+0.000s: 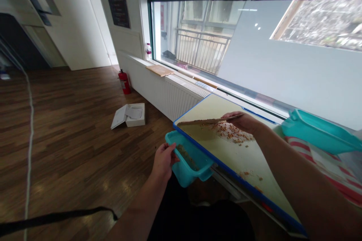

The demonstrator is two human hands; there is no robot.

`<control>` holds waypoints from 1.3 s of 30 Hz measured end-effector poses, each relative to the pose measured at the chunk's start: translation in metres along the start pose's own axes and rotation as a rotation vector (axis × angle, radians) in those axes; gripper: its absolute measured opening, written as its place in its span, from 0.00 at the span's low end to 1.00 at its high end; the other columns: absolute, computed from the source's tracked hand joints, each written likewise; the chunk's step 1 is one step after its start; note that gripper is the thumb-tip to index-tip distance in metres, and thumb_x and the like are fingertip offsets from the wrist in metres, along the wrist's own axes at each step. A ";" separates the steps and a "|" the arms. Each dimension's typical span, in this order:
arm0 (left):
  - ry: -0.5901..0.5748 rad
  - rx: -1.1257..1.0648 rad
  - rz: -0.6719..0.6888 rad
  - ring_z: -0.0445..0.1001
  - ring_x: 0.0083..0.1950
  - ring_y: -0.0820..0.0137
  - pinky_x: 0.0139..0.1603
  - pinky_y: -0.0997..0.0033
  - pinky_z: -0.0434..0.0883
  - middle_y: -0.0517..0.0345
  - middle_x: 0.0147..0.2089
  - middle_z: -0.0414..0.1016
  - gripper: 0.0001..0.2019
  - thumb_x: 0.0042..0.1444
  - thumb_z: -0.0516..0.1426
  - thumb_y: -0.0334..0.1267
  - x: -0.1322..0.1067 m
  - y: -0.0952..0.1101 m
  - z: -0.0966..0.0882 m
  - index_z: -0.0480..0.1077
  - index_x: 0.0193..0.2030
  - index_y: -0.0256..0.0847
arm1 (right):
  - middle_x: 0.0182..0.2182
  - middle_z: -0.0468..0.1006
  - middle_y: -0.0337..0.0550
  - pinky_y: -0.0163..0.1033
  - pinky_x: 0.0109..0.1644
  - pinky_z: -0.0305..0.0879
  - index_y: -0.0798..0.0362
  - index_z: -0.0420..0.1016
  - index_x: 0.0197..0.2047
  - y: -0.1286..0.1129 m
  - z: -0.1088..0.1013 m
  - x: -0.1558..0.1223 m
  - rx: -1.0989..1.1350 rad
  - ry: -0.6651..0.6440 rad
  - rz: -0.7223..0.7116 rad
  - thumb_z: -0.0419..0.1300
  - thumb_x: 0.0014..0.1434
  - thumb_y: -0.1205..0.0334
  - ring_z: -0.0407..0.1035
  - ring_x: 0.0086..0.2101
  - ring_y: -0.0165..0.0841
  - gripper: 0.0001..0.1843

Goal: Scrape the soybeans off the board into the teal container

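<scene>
Left hand [164, 155] low, gripping teal bin [182, 175], right hand [242, 121] outstretched, holding thin board [196, 122]

Left hand [163, 157], held low, its fingers [170, 149] curled in a grip; right hand [242, 121] farther forward, also gripping, bare forearm [291, 162] slanting.

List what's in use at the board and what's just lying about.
Apparently in use:
turquoise tub, in the left hand
thin brown strip, in the right hand
blue-edged board
grain-like heap

Seemingly lying about:
red fire extinguisher
open white box
bottle
</scene>
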State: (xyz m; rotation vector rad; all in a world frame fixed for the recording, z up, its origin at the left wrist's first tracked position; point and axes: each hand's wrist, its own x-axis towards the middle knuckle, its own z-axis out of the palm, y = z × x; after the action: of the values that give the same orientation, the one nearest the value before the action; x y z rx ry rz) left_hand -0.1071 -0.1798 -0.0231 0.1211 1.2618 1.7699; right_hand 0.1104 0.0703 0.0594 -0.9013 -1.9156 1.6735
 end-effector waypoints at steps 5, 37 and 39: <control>0.040 -0.008 0.035 0.61 0.15 0.79 0.16 0.79 0.63 0.67 0.17 0.62 0.11 0.41 0.63 0.34 0.016 0.010 -0.001 0.62 0.25 0.38 | 0.31 0.79 0.38 0.40 0.45 0.66 0.48 0.77 0.22 -0.002 0.005 0.004 -0.010 0.016 -0.005 0.69 0.31 0.64 0.71 0.37 0.35 0.09; 0.036 -0.135 -0.035 0.61 0.16 0.78 0.15 0.79 0.59 0.67 0.18 0.62 0.10 0.40 0.61 0.35 -0.031 -0.026 0.018 0.63 0.26 0.38 | 0.34 0.79 0.40 0.38 0.44 0.69 0.49 0.78 0.24 0.002 -0.008 -0.025 0.056 -0.194 0.018 0.68 0.40 0.61 0.72 0.39 0.33 0.05; 0.038 -0.142 -0.030 0.61 0.17 0.78 0.15 0.79 0.59 0.67 0.18 0.62 0.10 0.39 0.62 0.35 -0.034 -0.029 0.021 0.63 0.26 0.38 | 0.34 0.79 0.41 0.38 0.44 0.69 0.49 0.78 0.24 0.001 -0.006 -0.028 0.059 -0.190 0.025 0.68 0.39 0.61 0.72 0.38 0.33 0.05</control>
State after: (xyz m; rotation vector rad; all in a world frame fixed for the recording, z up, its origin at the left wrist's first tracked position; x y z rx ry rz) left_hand -0.0586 -0.1890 -0.0223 -0.0132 1.1546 1.8372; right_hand 0.1341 0.0542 0.0624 -0.7705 -1.9709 1.8796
